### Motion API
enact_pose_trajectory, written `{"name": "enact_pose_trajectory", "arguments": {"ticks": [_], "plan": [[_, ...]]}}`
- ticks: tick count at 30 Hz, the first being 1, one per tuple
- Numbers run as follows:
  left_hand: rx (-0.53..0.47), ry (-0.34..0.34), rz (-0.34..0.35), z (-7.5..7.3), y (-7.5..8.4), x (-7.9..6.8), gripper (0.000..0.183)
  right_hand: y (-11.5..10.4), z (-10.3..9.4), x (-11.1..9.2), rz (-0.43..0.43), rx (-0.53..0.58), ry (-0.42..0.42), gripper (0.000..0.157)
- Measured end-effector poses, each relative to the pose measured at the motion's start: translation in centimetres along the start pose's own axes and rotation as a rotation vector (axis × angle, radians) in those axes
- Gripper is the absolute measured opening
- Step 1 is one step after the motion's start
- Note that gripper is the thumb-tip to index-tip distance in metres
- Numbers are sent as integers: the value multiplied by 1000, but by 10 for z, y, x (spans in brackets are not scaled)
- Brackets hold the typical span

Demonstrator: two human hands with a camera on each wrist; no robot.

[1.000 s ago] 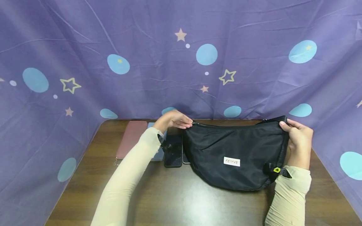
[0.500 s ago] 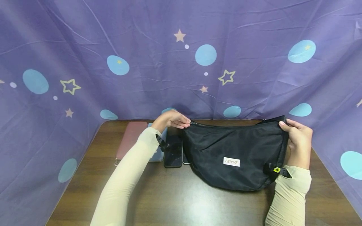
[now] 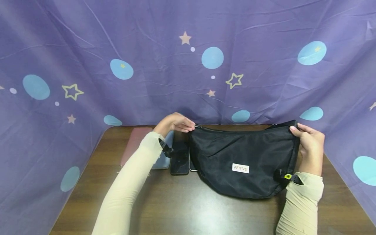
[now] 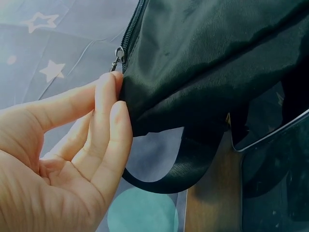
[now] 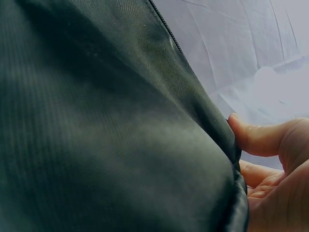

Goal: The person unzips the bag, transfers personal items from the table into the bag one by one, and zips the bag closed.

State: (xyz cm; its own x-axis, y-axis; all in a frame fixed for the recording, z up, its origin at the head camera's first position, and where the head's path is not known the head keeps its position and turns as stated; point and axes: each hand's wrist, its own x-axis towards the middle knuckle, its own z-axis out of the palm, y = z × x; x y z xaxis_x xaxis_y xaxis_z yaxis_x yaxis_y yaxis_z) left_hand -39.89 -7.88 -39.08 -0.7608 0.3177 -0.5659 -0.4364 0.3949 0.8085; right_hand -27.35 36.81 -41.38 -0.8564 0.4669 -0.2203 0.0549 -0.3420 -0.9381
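A black fabric bag (image 3: 249, 153) with a white label reading FEIYVE is held up over the wooden table, its zipped edge uppermost. At its upper left corner, my left hand (image 3: 179, 123) pinches the zipper pull (image 4: 114, 65). In the left wrist view the zipper slider (image 4: 119, 54) sits near the end of the zip, and the teeth beyond it look meshed. My right hand (image 3: 310, 140) grips the upper right corner, thumb on the front; its other fingers are partly hidden behind the fabric. A strap loop (image 4: 193, 166) hangs behind the bag.
On the table (image 3: 164, 202), left of the bag, lie a pink pouch (image 3: 136, 140), a light blue flat item (image 3: 162, 161) and a black phone (image 3: 180, 162). Another phone-like item (image 3: 192, 165) is mostly covered by the bag. A purple patterned curtain (image 3: 164, 88) stands behind.
My left hand has moved slightly left with the zipper pull, toward the bag's left corner. The right hand has stayed in place on the bag.
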Motion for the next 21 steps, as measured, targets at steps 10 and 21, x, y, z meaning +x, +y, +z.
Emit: {"name": "enact_pose_trajectory", "arguments": {"ticks": [10, 21], "plan": [[-55, 24, -3, -7, 2, -5, 35, -1, 0, -1, 6, -18, -10, 30], [-59, 28, 5, -9, 3, -7, 35, 0, -2, 0, 1, -21, -18, 29]]}}
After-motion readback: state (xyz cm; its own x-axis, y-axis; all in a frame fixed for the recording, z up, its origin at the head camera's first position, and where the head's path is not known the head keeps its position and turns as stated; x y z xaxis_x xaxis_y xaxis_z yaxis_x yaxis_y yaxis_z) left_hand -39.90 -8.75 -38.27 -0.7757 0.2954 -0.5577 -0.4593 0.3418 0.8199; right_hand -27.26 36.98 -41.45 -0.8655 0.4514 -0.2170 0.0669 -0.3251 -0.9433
